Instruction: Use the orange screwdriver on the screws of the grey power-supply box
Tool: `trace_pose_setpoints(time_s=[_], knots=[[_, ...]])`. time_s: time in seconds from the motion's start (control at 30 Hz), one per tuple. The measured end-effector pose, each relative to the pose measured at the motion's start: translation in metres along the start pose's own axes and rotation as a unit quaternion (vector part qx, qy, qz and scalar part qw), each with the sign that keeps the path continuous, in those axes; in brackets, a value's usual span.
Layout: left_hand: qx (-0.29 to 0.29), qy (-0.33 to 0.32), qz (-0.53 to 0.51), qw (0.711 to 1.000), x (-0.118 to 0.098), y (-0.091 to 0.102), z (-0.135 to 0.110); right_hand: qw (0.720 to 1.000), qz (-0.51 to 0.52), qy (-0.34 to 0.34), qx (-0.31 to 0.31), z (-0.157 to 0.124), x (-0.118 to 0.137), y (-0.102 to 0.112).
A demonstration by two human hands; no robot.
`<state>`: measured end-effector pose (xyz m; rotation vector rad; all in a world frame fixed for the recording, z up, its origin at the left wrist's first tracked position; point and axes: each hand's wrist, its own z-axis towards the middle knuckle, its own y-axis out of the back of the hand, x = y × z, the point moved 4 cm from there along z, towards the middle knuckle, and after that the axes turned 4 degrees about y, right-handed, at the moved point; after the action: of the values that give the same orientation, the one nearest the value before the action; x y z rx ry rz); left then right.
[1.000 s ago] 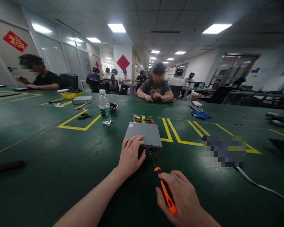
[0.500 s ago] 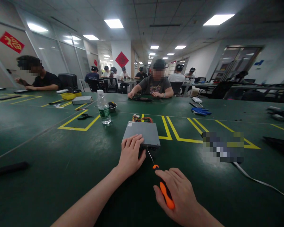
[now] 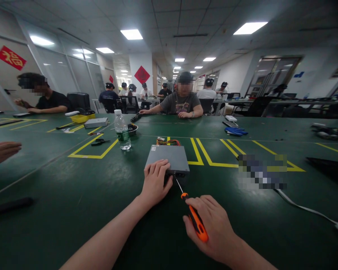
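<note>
A grey metal computer power supply (image 3: 171, 153) lies flat on the green table, its bundle of coloured wires (image 3: 170, 142) at the far side. My left hand (image 3: 155, 183) grips its near left corner, fingers on the top face and thumb down at the front side. In my right hand (image 3: 214, 227) is an orange and black screwdriver (image 3: 199, 224), held by the handle. Its thin shaft points up and away, and the tip meets the near face of the power supply. The exact spot under the tip is too small to make out.
A water bottle (image 3: 122, 131) stands left of the power supply, with a metal bowl (image 3: 133, 129) behind it. Blue gloves (image 3: 235, 131) lie at the far right. A co-worker sits opposite; another person's hand (image 3: 4, 153) reaches in from the left. Yellow tape marks the table.
The screwdriver handle has turned in my right hand. Another person's hand has come in at the left edge. The co-worker opposite has stretched an arm out to the left with a dark object.
</note>
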<state>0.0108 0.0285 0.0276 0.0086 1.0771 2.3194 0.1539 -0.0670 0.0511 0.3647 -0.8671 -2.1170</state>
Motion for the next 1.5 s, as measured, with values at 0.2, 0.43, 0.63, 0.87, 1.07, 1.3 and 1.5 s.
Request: trace_pose_setpoints(time_s=[0.2, 0.43, 0.63, 0.87, 1.07, 1.3, 1.5], knots=[[-0.006, 0.001, 0.005, 1.0, 0.001, 0.0, -0.001, 0.999, -0.013, 0.021, 0.02, -0.002, 0.004, -0.005], [-0.011, 0.004, 0.011, 1.0, 0.002, -0.001, -0.001, 0.999, -0.04, 0.006, 0.019, -0.002, 0.004, -0.002], [-0.015, 0.001, 0.015, 1.0, 0.001, -0.001, 0.0, 0.998, -0.032, 0.033, 0.042, -0.006, 0.005, -0.011], [-0.016, -0.004, 0.018, 1.0, 0.001, 0.0, -0.001, 0.998, -0.03, 0.014, 0.044, -0.003, 0.003, -0.01], [-0.016, -0.002, 0.016, 1.0, 0.001, -0.001, 0.0, 0.998, -0.024, 0.022, 0.046, -0.006, 0.002, -0.011], [-0.019, -0.004, 0.013, 1.0, 0.001, -0.001, -0.001, 0.999, -0.039, 0.011, 0.02, -0.003, 0.005, -0.007], [-0.023, 0.003, 0.013, 1.0, 0.001, -0.001, 0.0, 0.998, -0.036, 0.03, 0.052, -0.007, 0.005, -0.018]])
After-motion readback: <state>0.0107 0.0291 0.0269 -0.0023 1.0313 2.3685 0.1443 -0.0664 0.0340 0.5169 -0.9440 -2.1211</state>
